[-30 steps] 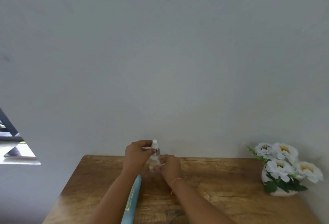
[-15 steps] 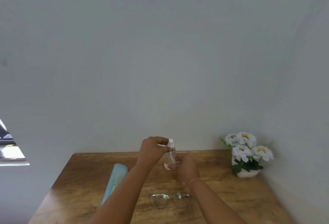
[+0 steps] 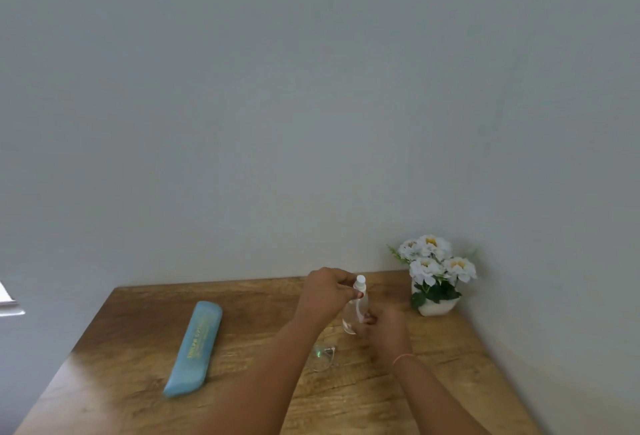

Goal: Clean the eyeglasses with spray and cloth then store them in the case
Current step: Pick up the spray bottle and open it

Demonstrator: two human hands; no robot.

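Glasses (image 3: 323, 357) lie flat on the table (image 3: 450, 386), one clear lens showing and the rest tucked under the left forearm, just on the near side of the bottle (image 3: 357, 310). Both hands are on that bottle, a small clear one with a white cap, held close to upright. The left hand (image 3: 323, 292) has its fingers curled at the neck, pinching right under the cap. The right hand (image 3: 388, 330) is wrapped round the base, fingers bent in tight, with a thin pink band (image 3: 402, 358) at the wrist. How much liquid is inside the clear body is hard to tell.

Off to the left, well apart from the hands, sits the blue case (image 3: 194, 348). It is long, slim and closed, with gold print on the lid, lying at an angle on the wood; whatever it holds is hidden. In the far right corner, against the wall, a white pot (image 3: 437, 308) holds white flowers (image 3: 433, 258) with yellow centres and green leaves.
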